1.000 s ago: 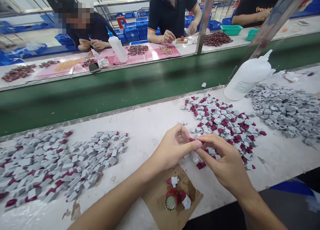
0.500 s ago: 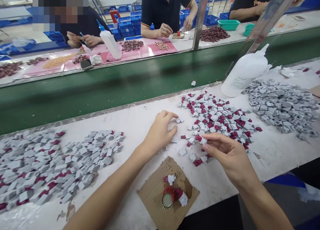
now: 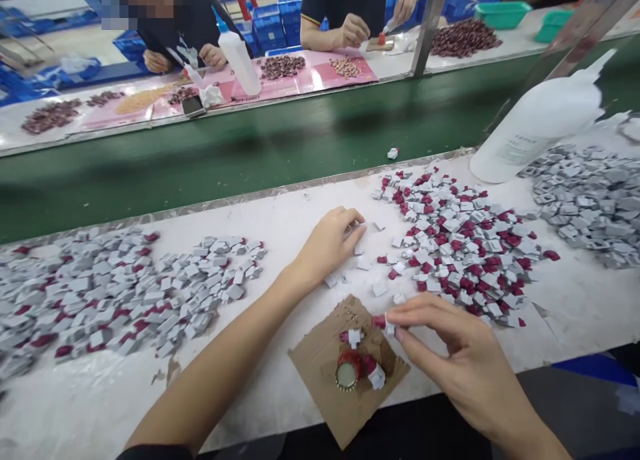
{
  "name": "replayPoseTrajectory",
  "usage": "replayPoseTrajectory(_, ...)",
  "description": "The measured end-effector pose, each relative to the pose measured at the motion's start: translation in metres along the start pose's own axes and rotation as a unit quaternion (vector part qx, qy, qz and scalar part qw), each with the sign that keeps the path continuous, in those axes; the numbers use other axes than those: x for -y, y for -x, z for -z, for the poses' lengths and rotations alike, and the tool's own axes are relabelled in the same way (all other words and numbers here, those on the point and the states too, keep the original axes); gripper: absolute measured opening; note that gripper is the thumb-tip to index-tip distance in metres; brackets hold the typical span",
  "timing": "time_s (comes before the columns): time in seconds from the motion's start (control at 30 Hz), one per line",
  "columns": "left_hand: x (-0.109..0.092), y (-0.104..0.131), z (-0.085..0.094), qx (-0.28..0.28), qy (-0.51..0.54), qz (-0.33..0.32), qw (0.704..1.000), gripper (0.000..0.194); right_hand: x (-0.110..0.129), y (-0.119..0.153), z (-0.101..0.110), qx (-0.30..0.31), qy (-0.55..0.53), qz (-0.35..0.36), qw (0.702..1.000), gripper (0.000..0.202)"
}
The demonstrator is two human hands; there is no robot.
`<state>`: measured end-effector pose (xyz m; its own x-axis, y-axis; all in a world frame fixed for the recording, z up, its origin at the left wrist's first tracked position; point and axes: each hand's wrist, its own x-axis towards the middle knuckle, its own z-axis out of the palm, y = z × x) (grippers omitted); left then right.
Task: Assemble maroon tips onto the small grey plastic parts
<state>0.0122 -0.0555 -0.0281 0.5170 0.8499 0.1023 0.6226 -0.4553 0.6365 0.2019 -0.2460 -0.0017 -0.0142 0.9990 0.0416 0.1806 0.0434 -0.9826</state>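
My right hand point(image 3: 455, 347) pinches a small grey-and-maroon plastic piece point(image 3: 380, 321) between thumb and fingertips, over the right corner of a cardboard square point(image 3: 320, 353). On the cardboard are a red bottle cap point(image 3: 347, 375) lying open side up and two grey-and-maroon pieces, one point(image 3: 354, 338) behind the cap and one point(image 3: 375, 373) to its right. My left hand point(image 3: 330, 243) rests on the white table with thumb and forefinger closed together, among a few loose grey pieces point(image 3: 363, 263). What lies between those fingertips is hidden.
Grey-and-maroon pieces form heaps at left point(image 3: 110, 287) and right point(image 3: 460, 240). Grey pieces point(image 3: 595, 200) are piled farther right, beside a large white squeeze bottle point(image 3: 530, 133). Beyond a green conveyor belt point(image 3: 280, 143), co-workers' hands point(image 3: 355, 30) handle small parts at another table.
My right hand has brought its piece from the right heap toward me, to the cardboard. My left thumb and forefinger have closed together. The view has shifted slightly.
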Motion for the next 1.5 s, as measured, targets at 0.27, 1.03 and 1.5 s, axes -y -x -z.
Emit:
replayPoseTrajectory(0.27, 0.03, 0.016, 0.009, -0.055, -0.027, 0.033, 0.998, 0.015, 0.001, 0.024, -0.027, 0.142, 0.028, 0.062, 0.988, 0.023)
replayPoseTrajectory(1.03, 0.038, 0.045, 0.04, 0.038, -0.03, -0.053, 0.997, 0.017, 0.01, 0.025, -0.024, 0.101, 0.04, 0.039, 0.993, 0.023)
replayPoseTrajectory(1.5, -0.057, 0.055, 0.025, 0.081, 0.567, 0.145, 0.807, 0.025, -0.004, -0.031, 0.008, -0.126, -0.304, -0.109, 0.938, 0.013)
